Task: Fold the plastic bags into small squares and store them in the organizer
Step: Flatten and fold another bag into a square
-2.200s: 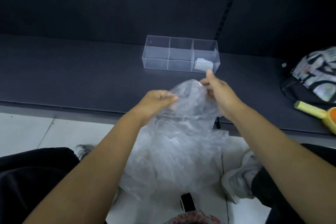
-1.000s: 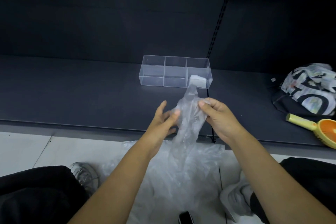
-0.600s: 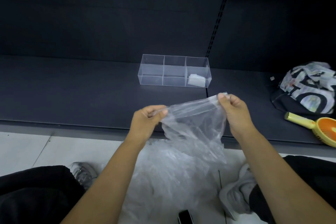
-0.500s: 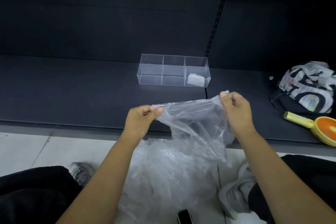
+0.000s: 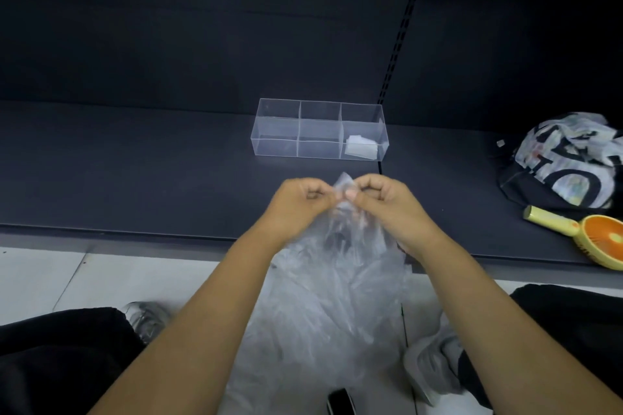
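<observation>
The left hand [image 5: 303,200] and right hand [image 5: 381,199], spread wide a moment ago, now meet over the shelf [image 5: 135,178] edge, fingers pinching together the top corners of the plastic bag [image 5: 340,246]: seemingly a first fold, near the organizer [image 5: 276,145].

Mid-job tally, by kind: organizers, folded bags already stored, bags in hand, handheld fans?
organizer: 1
folded bag, in the organizer's right compartment: 1
plastic bag, pinched by left hand and right hand: 1
handheld fan: 1
Total: 4
</observation>
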Available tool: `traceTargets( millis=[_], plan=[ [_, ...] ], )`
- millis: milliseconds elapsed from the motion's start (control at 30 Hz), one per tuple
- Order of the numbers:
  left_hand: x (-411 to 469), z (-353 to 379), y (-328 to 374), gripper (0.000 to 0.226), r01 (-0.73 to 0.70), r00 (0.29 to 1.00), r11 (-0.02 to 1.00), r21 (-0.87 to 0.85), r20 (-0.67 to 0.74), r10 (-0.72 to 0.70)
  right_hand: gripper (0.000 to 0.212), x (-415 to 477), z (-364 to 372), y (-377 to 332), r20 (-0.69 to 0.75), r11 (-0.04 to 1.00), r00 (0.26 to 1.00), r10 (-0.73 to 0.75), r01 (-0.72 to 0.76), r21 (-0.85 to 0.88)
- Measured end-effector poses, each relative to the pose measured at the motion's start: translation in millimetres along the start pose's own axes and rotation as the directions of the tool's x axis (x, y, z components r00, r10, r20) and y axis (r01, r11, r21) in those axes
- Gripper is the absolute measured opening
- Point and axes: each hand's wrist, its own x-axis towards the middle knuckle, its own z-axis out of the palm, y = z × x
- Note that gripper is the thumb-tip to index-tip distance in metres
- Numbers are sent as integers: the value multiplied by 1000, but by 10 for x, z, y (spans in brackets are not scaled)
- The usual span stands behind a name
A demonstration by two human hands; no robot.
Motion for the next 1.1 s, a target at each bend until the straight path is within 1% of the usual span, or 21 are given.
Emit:
traceTargets(
  millis=[67, 133, 167, 233, 300, 367, 400, 433, 500, 567, 633, 700, 767, 867, 900, 967, 1033, 1100],
  plan=[
    [43, -75, -89, 15, 24, 985, 997, -68, -171, -35, 35, 1, -123, 38, 57, 995, 994, 97, -96, -11],
    [85, -166, -188, 21, 75, 960, 994, -75, -264, -92, 48, -22, -273, 123, 140, 984, 974, 176, -169, -65],
    [107, -201, -230, 22, 108, 950, 990, -87, -285, -129, 51, -45, -335, 165, 174, 980, 966, 194, -183, -79],
    [152, -246, -317, 22, 162, 927, 978, -134, -319, -198, 52, -83, -411, 241, 203, 979, 958, 204, -198, -50],
    [199, -289, -408, 21, 199, 894, 960, -197, -365, -260, 53, -100, -448, 329, 224, 974, 953, 205, -221, 49],
    [243, -329, -498, 22, 242, 852, 934, -263, -403, -334, 60, -93, -470, 422, 252, 951, 945, 209, -256, 173],
    [269, -344, -540, 22, 265, 828, 917, -300, -417, -375, 61, -84, -470, 461, 267, 940, 939, 218, -275, 201],
    [296, -358, -576, 22, 287, 802, 900, -329, -431, -414, 58, -71, -458, 501, 279, 937, 932, 231, -290, 194],
    [355, -383, -643, 22, 320, 760, 878, -356, -457, -462, 51, -24, -397, 596, 291, 942, 916, 276, -319, 109],
    [409, -404, -715, 20, 339, 743, 866, -367, -460, -486, 48, 49, -282, 689, 260, 936, 903, 341, -353, -4],
    [453, -424, -778, 18, 354, 729, 850, -389, -455, -512, 43, 132, -140, 787, 218, 922, 896, 387, -383, -61],
    [511, -447, -838, 17, 365, 705, 833, -416, -461, -539, 36, 204, -7, 882, 197, 920, 898, 392, -382, -92],
    [586, -470, -890, 20, 370, 680, 818, -441, -471, -562, 24, 265, 83, 973, 175, 919, 904, 390, -370, -134],
    [686, -546, -990, 28, 380, 653, 811, -445, -492, -576, 13, 345, 26, 1071, 144, 904, 900, 412, -384, -189],
    [714, -586, -1034, 28, 359, 657, 819, -448, -502, -563, 14, 373, -54, 1068, 143, 906, 900, 413, -390, -163],
    [767, -694, -1115, 24, 321, 662, 835, -446, -525, -535, 24, 452, -295, 1036, 122, 912, 904, 410, -406, -60],
    [844, -814, -1182, 22, 342, 649, 832, -436, -531, -545, 33, 577, -567, 990, 56, 908, 908, 415, -417, 34],
    [968, -896, -1228, 21, 371, 653, 817, -441, -502, -567, 32, 734, -776, 939, -15, 900, 903, 430, -427, 89]
  ],
)
